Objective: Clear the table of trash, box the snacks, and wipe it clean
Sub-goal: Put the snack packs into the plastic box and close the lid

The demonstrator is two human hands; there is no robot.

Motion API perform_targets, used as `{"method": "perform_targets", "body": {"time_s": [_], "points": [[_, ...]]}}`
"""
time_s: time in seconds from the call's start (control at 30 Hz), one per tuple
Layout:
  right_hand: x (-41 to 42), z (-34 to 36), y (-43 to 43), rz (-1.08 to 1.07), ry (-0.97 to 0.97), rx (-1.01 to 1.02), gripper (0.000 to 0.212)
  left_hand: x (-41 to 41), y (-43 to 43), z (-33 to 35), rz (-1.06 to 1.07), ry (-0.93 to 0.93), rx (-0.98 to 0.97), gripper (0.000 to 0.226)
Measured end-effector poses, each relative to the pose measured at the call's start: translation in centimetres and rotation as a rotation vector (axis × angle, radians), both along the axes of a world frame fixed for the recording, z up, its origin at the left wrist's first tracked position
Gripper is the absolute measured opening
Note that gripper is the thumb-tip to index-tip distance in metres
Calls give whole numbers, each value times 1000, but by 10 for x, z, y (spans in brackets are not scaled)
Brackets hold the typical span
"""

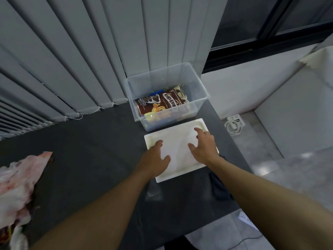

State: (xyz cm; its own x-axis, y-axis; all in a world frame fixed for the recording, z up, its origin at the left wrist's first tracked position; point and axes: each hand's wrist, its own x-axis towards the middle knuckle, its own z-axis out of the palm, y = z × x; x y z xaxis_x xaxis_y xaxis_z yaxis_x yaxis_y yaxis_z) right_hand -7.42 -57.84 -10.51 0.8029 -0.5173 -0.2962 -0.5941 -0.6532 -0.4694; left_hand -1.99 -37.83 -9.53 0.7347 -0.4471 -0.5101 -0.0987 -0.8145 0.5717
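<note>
A clear plastic box [201, 91] stands at the far right of the dark table [90, 150]. Inside it lie snack packs, a brown Koko Krunch bag [158, 102] on top. A white lid [178, 148] lies flat on the table just in front of the box. My left hand [155, 159] rests on the lid's left edge with fingers spread. Over the lid's right half my right hand [203, 143] is spread too, fingertips touching it. Neither hand curls round the lid.
A pink-white crumpled plastic bag [19, 184] lies at the table's left front. A dark cloth [221, 188] hangs at the table's right edge under my right forearm. Grey vertical blinds [72, 60] stand behind. A power strip with cable [235, 122] lies on the floor to the right.
</note>
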Motion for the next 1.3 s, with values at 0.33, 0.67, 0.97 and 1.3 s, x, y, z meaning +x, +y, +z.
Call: {"method": "perform_targets", "body": {"time_s": [0.33,0.67,0.97,1.3], "points": [[0,-2,-14,-136,223,-74,67,14,13,-13,-9,-59,233,73],[7,10,-35,-329,65,214,52,20,-2,-10,321,18,-39,56],[5,45,-26,-401,-388,208,32,19,4,39,174,-567,-242,32],[65,104,-38,-242,-453,3,35,75,4,98,310,-485,-380,69]]}}
